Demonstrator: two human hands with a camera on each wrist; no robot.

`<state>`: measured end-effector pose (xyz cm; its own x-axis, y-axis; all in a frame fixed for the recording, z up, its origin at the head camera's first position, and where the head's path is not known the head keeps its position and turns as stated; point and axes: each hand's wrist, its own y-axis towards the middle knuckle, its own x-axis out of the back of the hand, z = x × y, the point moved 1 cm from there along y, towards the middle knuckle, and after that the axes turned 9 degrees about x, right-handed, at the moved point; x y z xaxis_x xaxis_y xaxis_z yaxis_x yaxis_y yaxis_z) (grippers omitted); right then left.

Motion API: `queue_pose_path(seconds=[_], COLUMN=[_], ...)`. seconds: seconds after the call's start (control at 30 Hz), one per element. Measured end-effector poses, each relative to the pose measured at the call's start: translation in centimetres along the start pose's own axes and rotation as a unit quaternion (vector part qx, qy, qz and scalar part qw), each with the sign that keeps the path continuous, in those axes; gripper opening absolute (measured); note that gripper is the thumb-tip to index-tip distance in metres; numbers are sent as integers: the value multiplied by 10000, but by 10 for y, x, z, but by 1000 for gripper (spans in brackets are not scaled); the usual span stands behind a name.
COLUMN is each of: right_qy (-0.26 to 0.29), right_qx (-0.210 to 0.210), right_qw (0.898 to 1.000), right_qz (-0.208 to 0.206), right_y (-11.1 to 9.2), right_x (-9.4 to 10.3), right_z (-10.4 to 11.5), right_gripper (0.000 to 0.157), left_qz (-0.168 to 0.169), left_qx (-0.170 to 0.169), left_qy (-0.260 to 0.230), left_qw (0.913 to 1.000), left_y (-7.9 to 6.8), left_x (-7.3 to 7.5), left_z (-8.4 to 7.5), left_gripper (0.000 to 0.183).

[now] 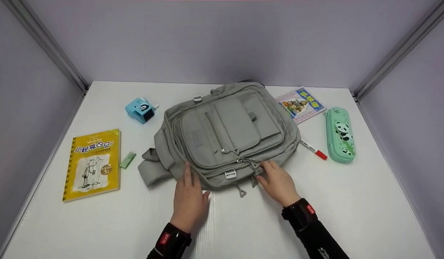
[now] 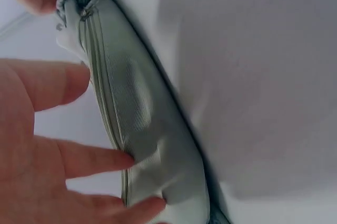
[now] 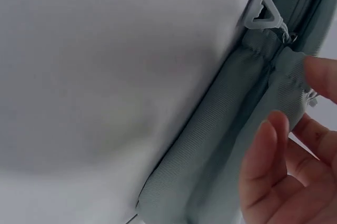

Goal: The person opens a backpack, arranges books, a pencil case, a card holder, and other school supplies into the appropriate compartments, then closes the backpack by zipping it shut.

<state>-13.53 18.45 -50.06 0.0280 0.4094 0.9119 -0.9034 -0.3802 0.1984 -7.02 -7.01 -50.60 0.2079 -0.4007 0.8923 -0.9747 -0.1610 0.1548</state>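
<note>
Grey bag [image 1: 240, 126] is lying front side up in the middle of the white desk [image 1: 240, 230], and somebody's got both hands on its near edge. The hands are well apart. Left hand [image 1: 189, 201] has its fingers spread and pretty much straight, tips just resting on the fabric, not gripping anything. Right hand [image 1: 279, 183] looks to be pinching the bag's edge by the zip ends, thumb one side, fingers the other. One triangular zip pull [image 1: 242, 194] dangles between the hands onto the desk.

Rest of the stuff is spread around it. Over left there's a yellow book [image 1: 94, 144] with a green eraser [image 1: 128, 160] right beside it, and a blue sharpener [image 1: 137, 109] further back. On the right, a booklet [image 1: 297, 104] partly hidden by the bag, a red-capped marker [image 1: 313, 148] at the bag's side, then a green panda pencil case [image 1: 339, 126].
</note>
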Motion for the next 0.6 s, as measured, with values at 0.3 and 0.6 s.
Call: queue_pose_path(seconds=[0.3,0.6], right_qy=[-62,-21], right_qx=[128,83], right_qw=[9997,9997], right_qz=[-203,-209], right_y=[-1,-1], right_x=[-2,-3], right_z=[0,1], right_gripper=[31,29], left_qz=[897,2897], left_qx=[730,2970], left_qy=[-2765,-5562], left_qw=[9540,7201], left_y=[-15,-12], left_x=[-20,-51], left_z=[-49,-78], left_gripper=[27,60])
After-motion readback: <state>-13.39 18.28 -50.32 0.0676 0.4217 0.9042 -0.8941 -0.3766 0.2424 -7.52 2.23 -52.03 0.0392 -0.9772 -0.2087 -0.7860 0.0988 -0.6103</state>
